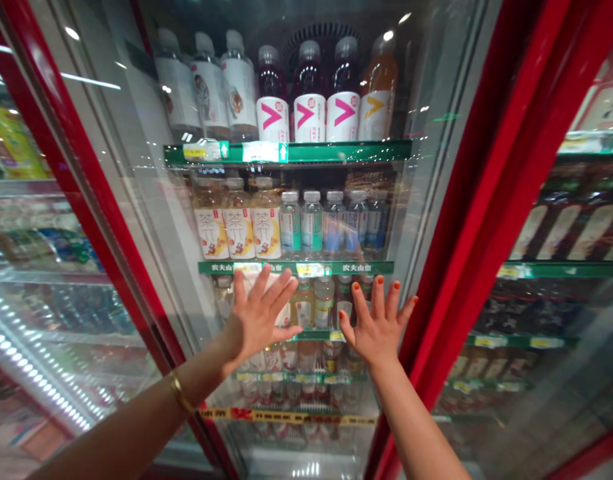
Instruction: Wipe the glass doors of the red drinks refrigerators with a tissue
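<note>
Both my hands are raised in front of a glass cooler door (429, 173) with a red frame. My left hand (259, 313) has its fingers stretched out, palm toward the glass, and a gold bangle (180, 392) circles its wrist. Behind its fingertips is a pale patch that I cannot make out. My right hand (379, 327) is spread wide near the right side of the door, its nails painted orange-red. Whether either palm touches the glass I cannot tell. Behind the glass, tea bottles (240, 223) and smaller blue-labelled bottles (333, 223) line a shelf just above my fingers.
On the top shelf stand dark purple bottles (309, 100), an orange bottle (379, 100) and white-labelled bottles (236, 87). A yellow strip (286, 416) crosses the door low down. Red frame posts (466, 200) separate it from neighbouring cooler sections on both sides.
</note>
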`<state>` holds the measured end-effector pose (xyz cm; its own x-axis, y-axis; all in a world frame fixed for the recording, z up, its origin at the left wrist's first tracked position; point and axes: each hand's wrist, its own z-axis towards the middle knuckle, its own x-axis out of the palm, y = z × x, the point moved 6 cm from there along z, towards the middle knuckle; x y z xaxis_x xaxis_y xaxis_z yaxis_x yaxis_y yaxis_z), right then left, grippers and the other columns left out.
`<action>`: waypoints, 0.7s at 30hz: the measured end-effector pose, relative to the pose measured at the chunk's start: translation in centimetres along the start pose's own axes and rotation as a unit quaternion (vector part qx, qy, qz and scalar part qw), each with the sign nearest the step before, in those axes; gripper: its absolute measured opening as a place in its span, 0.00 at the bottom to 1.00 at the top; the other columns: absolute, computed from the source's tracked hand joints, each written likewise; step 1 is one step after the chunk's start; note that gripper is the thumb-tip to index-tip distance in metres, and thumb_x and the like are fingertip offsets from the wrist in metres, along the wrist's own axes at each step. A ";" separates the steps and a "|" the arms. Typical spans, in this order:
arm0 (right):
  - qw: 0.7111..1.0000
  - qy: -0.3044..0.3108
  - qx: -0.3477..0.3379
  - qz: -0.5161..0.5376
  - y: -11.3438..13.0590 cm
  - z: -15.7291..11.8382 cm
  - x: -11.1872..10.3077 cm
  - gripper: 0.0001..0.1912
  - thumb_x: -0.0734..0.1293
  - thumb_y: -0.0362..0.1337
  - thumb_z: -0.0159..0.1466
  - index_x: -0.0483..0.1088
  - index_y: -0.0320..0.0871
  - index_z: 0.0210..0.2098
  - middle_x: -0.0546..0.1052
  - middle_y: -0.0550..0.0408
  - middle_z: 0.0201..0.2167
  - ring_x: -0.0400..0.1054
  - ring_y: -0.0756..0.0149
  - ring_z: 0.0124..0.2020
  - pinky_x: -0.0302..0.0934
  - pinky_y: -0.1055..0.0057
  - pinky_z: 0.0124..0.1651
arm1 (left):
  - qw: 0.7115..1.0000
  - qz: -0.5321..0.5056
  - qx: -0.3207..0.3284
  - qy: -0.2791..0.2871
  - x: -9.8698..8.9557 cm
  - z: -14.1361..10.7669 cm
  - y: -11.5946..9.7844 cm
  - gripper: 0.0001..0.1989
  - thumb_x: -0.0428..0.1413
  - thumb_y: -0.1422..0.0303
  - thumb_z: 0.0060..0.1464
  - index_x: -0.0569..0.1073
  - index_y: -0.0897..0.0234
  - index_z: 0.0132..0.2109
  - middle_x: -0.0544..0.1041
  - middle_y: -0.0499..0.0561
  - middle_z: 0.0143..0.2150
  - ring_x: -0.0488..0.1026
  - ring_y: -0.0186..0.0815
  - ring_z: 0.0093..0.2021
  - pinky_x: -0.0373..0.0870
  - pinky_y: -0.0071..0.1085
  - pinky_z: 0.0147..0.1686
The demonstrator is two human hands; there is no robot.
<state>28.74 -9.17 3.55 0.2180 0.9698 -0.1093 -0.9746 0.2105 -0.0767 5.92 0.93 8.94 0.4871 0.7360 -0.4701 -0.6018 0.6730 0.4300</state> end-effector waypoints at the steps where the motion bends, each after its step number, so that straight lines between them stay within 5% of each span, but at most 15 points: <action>1: 1.000 0.002 0.004 0.004 0.0 0.0 0.0 0.50 0.70 0.50 0.70 0.45 0.54 0.83 0.42 0.47 0.86 0.36 0.37 0.85 0.33 0.24 0.80 | 1.000 0.006 0.029 0.008 0.2 -1.5 -0.2 0.57 0.62 0.35 0.57 0.49 0.50 0.83 0.70 0.58 0.76 0.45 0.61 0.84 0.17 0.71 0.78; 4: 1.000 0.009 0.013 0.015 0.1 0.0 0.1 0.51 0.71 0.50 0.69 0.43 0.55 0.84 0.44 0.47 0.85 0.37 0.37 0.85 0.32 0.24 0.80 | 0.999 0.031 -0.006 -0.024 -1.5 -1.8 3.7 0.56 0.61 0.35 0.59 0.49 0.52 0.83 0.65 0.62 0.79 0.43 0.64 0.84 0.19 0.74 0.77; 7: 1.000 0.012 0.016 0.014 0.0 0.0 0.2 0.51 0.71 0.51 0.69 0.43 0.56 0.84 0.45 0.47 0.85 0.36 0.39 0.85 0.32 0.26 0.81 | 0.990 0.017 -0.119 -0.073 -4.1 4.1 6.7 0.57 0.56 0.37 0.64 0.39 0.58 0.84 0.43 0.64 0.86 0.29 0.66 0.85 0.17 0.76 0.75; 9: 1.000 0.012 0.015 0.013 -0.1 0.0 0.1 0.51 0.71 0.51 0.69 0.43 0.56 0.83 0.46 0.46 0.85 0.36 0.39 0.85 0.31 0.26 0.81 | 0.986 -0.004 -0.144 -0.082 -4.3 7.8 4.8 0.54 0.54 0.40 0.68 0.36 0.58 0.84 0.38 0.61 0.86 0.24 0.61 0.85 0.16 0.71 0.78; 11: 1.000 0.010 0.012 0.016 -0.1 0.1 -0.1 0.51 0.71 0.51 0.69 0.44 0.55 0.83 0.45 0.46 0.85 0.36 0.39 0.85 0.31 0.27 0.82 | 0.995 -0.009 -0.078 -0.059 -2.8 9.0 0.6 0.52 0.54 0.39 0.67 0.41 0.55 0.84 0.47 0.57 0.86 0.26 0.56 0.86 0.14 0.66 0.78; 13: 1.000 0.005 0.008 0.020 -0.1 0.1 -0.2 0.50 0.71 0.50 0.69 0.45 0.54 0.83 0.44 0.46 0.85 0.36 0.40 0.86 0.30 0.28 0.82 | 1.000 -0.003 0.011 -0.024 -0.8 6.6 -3.1 0.45 0.55 0.41 0.68 0.50 0.47 0.83 0.61 0.52 0.81 0.36 0.51 0.86 0.14 0.62 0.80; 15: 1.000 0.004 0.007 0.019 -0.1 0.0 -0.2 0.50 0.70 0.51 0.70 0.45 0.54 0.83 0.44 0.46 0.85 0.36 0.41 0.86 0.30 0.29 0.82 | 0.999 0.009 0.053 -0.005 0.2 2.1 -3.5 0.37 0.58 0.44 0.68 0.60 0.40 0.79 0.74 0.48 0.74 0.49 0.50 0.84 0.17 0.62 0.81; 18: 1.000 0.015 0.012 0.014 -0.1 -0.2 0.1 0.49 0.70 0.53 0.70 0.46 0.57 0.83 0.48 0.47 0.85 0.38 0.40 0.85 0.30 0.27 0.81 | 0.999 0.036 -0.014 -0.023 -1.2 -2.7 2.1 0.37 0.60 0.45 0.66 0.63 0.41 0.78 0.75 0.54 0.72 0.53 0.60 0.82 0.21 0.71 0.79; 21: 1.000 0.025 0.017 0.008 -0.1 -0.3 0.3 0.49 0.70 0.53 0.69 0.47 0.57 0.83 0.50 0.47 0.84 0.38 0.38 0.85 0.31 0.27 0.81 | 0.988 0.039 -0.138 -0.065 -3.6 -1.6 7.6 0.52 0.58 0.39 0.64 0.46 0.50 0.83 0.55 0.60 0.84 0.38 0.68 0.84 0.22 0.79 0.76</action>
<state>28.98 -8.92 3.22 0.2039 0.9659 -0.1596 -0.9789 0.1999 -0.0415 -1.41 3.32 12.68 0.4983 0.8004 -0.3332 -0.7817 0.5810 0.2266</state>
